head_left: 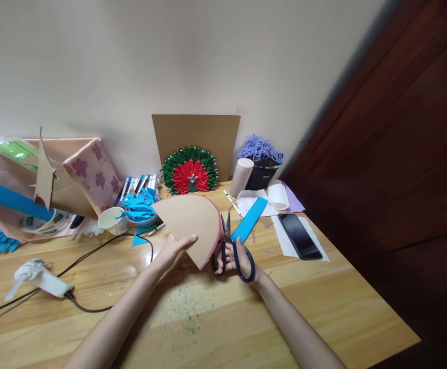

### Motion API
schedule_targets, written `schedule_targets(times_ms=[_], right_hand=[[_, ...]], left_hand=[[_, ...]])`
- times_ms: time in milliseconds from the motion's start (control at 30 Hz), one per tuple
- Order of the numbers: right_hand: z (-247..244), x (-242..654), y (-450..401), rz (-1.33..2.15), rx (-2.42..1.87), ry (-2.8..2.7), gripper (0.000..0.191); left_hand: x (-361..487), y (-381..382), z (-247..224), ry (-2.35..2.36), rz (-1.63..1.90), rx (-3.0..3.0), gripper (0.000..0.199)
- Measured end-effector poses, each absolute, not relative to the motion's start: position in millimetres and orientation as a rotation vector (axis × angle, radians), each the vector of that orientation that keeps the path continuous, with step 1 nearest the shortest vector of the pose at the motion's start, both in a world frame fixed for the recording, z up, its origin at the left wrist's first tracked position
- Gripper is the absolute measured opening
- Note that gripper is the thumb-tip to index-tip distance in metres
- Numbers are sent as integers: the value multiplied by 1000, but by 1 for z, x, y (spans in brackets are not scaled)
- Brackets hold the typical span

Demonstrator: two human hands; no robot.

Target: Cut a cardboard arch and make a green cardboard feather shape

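while the left hand (175,249) grips a flat tan cardboard piece with a curved pink edge (192,225), the right hand (231,257) holds metal scissors with dark looped handles (228,239). left grip closed on the card, thumb flat on top, other fingers mostly hidden below. right grip closed around the handles, blades parted a little and pointing away, just beside the pink edge; can't tell if they touch it.

the card is over the pale wooden table (192,328), directly in front of the fan-shaped red and green ornament (190,171); scissors are in front and to the right of that ornament. behind the ornament, an upright brown rectangular board (196,128). right of it, a pale pink cylinder (241,177), a black pouch (262,177) with purple yarn (259,148) on top. front-right of it, a flat bright blue strip (250,221) near the right hand; farther right, a black phone (300,236) on white paper. left of the ornament, a heap of blue paper scraps (136,202), then a white round bowl (113,220). well to its front-left, a white glue gun with black cord (42,277).
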State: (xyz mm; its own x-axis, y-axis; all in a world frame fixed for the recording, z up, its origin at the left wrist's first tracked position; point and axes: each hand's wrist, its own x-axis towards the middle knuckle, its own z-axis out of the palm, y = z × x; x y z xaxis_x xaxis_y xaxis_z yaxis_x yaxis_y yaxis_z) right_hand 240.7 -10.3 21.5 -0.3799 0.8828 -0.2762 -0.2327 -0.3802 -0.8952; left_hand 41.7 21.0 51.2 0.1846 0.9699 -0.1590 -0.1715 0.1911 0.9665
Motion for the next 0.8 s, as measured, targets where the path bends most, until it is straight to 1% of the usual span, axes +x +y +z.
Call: schedule_targets(times_ms=[167,233,400,533,800], right_hand=[[24,238,-14,1869,-1040,-1108,92],[22,236,-15,1853,-1060,-1119,94],[14,232,-18,1728,-1105,-1158,86],[12,230,-21,1624,-1113,-1227,79],[11,225,-20,1556,-1244,-1111,75]], left_hand=[[42,19,57,1040,969,1104,50],[46,17,57,1045,968,1102,49],[52,13,56,1042,989,1051,52],[51,13,52,1030,974,1019,49],[50,15,44,1017,984,970,50]])
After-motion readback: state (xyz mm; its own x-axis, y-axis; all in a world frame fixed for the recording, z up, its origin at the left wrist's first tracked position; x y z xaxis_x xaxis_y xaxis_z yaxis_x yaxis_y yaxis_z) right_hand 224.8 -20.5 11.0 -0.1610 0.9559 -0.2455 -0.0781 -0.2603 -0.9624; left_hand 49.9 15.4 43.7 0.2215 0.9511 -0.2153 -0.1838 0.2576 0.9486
